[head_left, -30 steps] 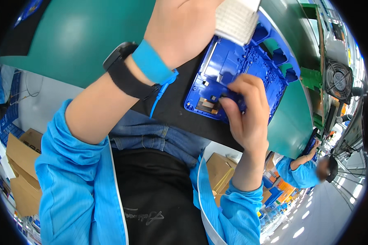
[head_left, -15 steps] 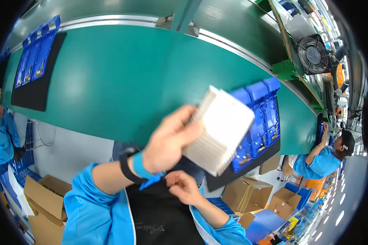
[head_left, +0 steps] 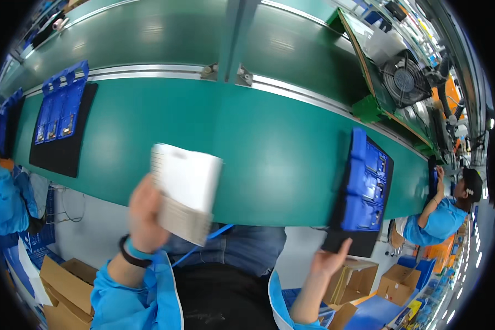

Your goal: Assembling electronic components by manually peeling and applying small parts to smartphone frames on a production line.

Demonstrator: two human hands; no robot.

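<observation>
My left hand is closed on a white block with a ridged beige side, perhaps a stack of thin sheets; it is smeared by motion. The hand holds it above the front edge of the green bench. At the right, my right hand grips the near edge of a black mat, thumb on top and the other fingers mostly hidden. This mat juts past the bench edge. On it lies a blue plastic tray with several compartments, small parts in them, and a raised blue flap along its left side.
A second blue tray rests on another black mat at the left of the green bench. Co-workers in blue sit at both ends. Open cardboard boxes stand below. A fan sits at the upper right.
My left hand has carried the white block left, away from the tray. My right hand has moved from my body to the mat's edge. Mat and tray now lie farther right and straighter.
</observation>
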